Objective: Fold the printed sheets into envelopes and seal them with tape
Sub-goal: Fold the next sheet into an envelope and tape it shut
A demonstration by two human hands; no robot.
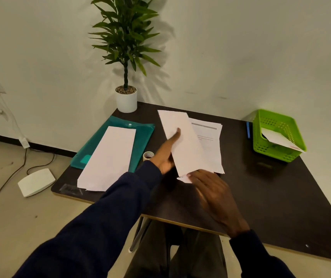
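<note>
Left hand (166, 157) grasps the folded sheet (182, 141), thumb on top, over the printed sheets (210, 141) at the centre of the table (270, 197). Right hand (214, 193), blurred, touches the sheet's near end with its fingers extended, not clasping. Tape roll (148, 155) sits just left of the left hand.

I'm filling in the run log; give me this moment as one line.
step: folding | left hand: pinches folded sheet over printed sheets | right hand: at its lower end | tape roll: untouched
</note>
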